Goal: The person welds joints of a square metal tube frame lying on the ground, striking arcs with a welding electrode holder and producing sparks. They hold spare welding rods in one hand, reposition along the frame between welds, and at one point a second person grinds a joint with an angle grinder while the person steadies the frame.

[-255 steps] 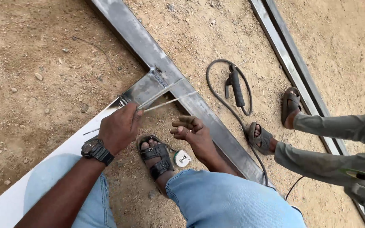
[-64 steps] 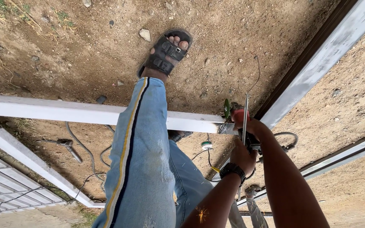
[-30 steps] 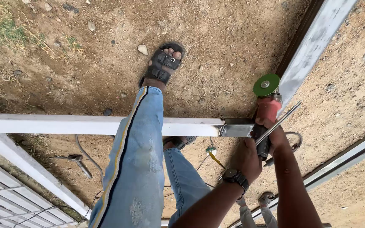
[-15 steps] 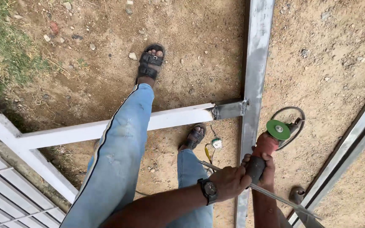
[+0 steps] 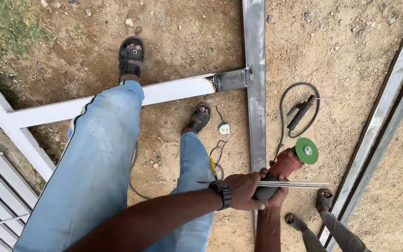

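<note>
2 hands meet low in the middle of the head view, over bare sandy ground. The left hand (image 5: 244, 190), with a black wristwatch (image 5: 222, 193) on its wrist, comes in from the left and its grip is closed around a bundle of thin metal rods (image 5: 295, 185), which stick out to the right, almost level. The right hand (image 5: 272, 186) comes up from the bottom edge and its grip is closed around the dark body of an angle grinder (image 5: 283, 170). The grinder has a red head and a green disc (image 5: 306, 150), and it points up and to the right. The rods pass across the grinder body, just beside the right hand, so both hands are touching or nearly touching each other.

Directly left of the grinder a grey steel bar (image 5: 255, 88) lies on the ground and runs from the top of the picture down to the hands. A white bar (image 5: 117, 100) joins it from the left at a bare metal joint (image 5: 232, 79). The person stands over this white bar in blue jeans and sandals, 1 foot on each side of it. A small white tape measure (image 5: 224, 129) lies on the ground near the nearer sandal. A black cable with an electrode holder (image 5: 299, 112) lies in a loop right of the steel bar, above the green disc. At the bottom right, 2 feet of another person (image 5: 311, 219) stand beside a long grey frame rail (image 5: 388, 107).
</note>
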